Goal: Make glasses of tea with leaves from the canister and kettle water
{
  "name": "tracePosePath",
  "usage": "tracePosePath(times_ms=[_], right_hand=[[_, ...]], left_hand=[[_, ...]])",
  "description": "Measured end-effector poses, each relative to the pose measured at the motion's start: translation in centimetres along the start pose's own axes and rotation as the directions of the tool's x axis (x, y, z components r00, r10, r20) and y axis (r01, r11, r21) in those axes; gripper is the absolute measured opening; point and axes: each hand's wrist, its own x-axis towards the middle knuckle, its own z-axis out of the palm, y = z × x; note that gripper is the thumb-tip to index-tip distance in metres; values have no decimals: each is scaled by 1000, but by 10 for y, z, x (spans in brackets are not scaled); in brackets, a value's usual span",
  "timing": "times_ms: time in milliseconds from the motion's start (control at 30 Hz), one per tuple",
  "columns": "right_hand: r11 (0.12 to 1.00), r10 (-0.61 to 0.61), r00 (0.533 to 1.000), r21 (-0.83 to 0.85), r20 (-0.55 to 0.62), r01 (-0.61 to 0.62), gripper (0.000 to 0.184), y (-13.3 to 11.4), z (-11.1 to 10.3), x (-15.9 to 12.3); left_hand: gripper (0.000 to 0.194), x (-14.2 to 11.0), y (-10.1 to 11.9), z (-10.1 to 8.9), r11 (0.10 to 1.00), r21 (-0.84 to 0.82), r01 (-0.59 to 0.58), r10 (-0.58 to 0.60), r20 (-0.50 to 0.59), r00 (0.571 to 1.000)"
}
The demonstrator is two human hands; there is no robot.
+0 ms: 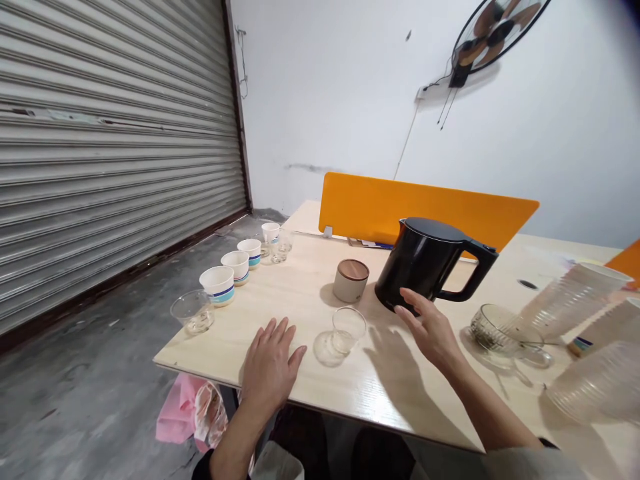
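My left hand (270, 363) rests palm down near the table's front edge, fingers spread and holding nothing. My right hand (430, 330) is open, its fingertips at the lower body of a black electric kettle (420, 263). Between my hands stands a small clear glass (349, 331). Behind it is a beige canister with a wooden lid (351, 280). Along the left side of the pale wooden table (240, 333) runs a line of several white paper cups with blue bands (218, 285), and several clear glasses stand among them, one at the near end (193, 311).
A glass bowl with a handle (495, 331) and stacks of clear plastic cups (570, 300) sit at the right. An orange divider panel (425, 213) stands behind the table. A pink cloth (180, 410) lies on the concrete floor below the left edge, near a metal roller shutter (115, 133).
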Motion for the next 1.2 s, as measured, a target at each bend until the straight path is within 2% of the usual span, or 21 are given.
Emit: tracePosePath(times_ms=[167, 300, 433, 600, 700, 767, 833, 933, 1000, 1067, 1133, 1200], right_hand=[[992, -120, 989, -24, 85, 122, 70, -30, 38, 67], [990, -122, 973, -44, 197, 133, 76, -40, 72, 103], [994, -88, 961, -32, 263, 100, 83, -42, 92, 115], [996, -92, 981, 15, 169, 91, 81, -40, 97, 113], [995, -95, 992, 24, 85, 93, 77, -40, 87, 109], [994, -104, 994, 22, 14, 104, 77, -44, 70, 102], [994, -108, 992, 0, -63, 108, 78, -49, 46, 87], [990, -133, 983, -71, -129, 125, 77, -58, 1, 48], [988, -119, 982, -114, -144, 103, 73, -63, -24, 14], [987, -117, 987, -120, -113, 103, 70, -67, -40, -20], [988, -134, 989, -87, -66, 128, 68, -70, -44, -51], [987, -154, 988, -42, -15, 154, 67, -75, -38, -75]], left_hand=[[41, 0, 0, -1, 1000, -5, -5, 5, -7, 1000], [40, 0, 0, -2, 1000, -3, -1, 1, -8, 1000], [41, 0, 1, -3, 1000, -5, 2, -2, 0, 1000], [42, 1, 1, -4, 1000, -3, 7, -7, 12, 1000], [42, 1, 1, -5, 1000, -11, 18, -18, 21, 1000], [42, 2, 1, -6, 1000, -17, 23, -23, 29, 999], [41, 2, 2, -8, 999, -21, 29, -28, 36, 999], [42, 1, 2, -9, 999, -24, 38, -37, 41, 999], [43, 1, 2, -8, 999, -33, 40, -39, 34, 999], [43, 0, 1, -6, 998, -56, 40, -40, 4, 999], [42, 0, 0, -5, 994, -102, 28, -34, -57, 998], [38, -3, 0, -7, 985, -174, -7, -19, -142, 990]])
